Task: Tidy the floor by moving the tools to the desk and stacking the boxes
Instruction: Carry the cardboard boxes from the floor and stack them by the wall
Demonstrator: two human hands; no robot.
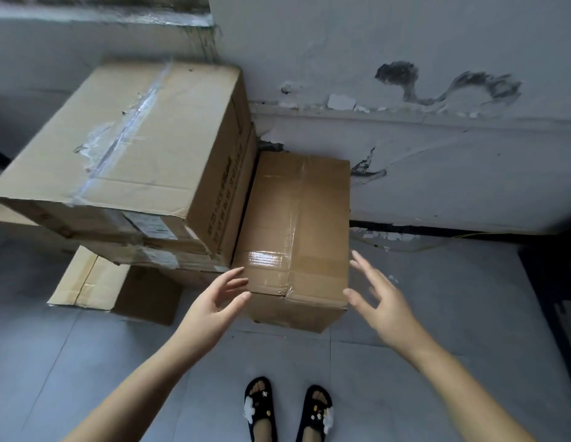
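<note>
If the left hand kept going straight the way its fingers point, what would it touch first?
Most likely the left side of the brown taped cardboard box on the floor; the left hand, fingers open, is already nearly there, though depth is uncertain.

Both hands, left hand point(214, 306) and right hand point(384, 309), flank the taped box point(293, 231), empty.

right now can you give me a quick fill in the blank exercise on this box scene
1. Both the left hand and the right hand are ____, holding nothing.
2. The taped box between the hands rests on the ____.
3. The large box tops a stack to the ____ of the taped box.
4. The sandals are ____ in colour.

Missing words: open; floor; left; black
</note>
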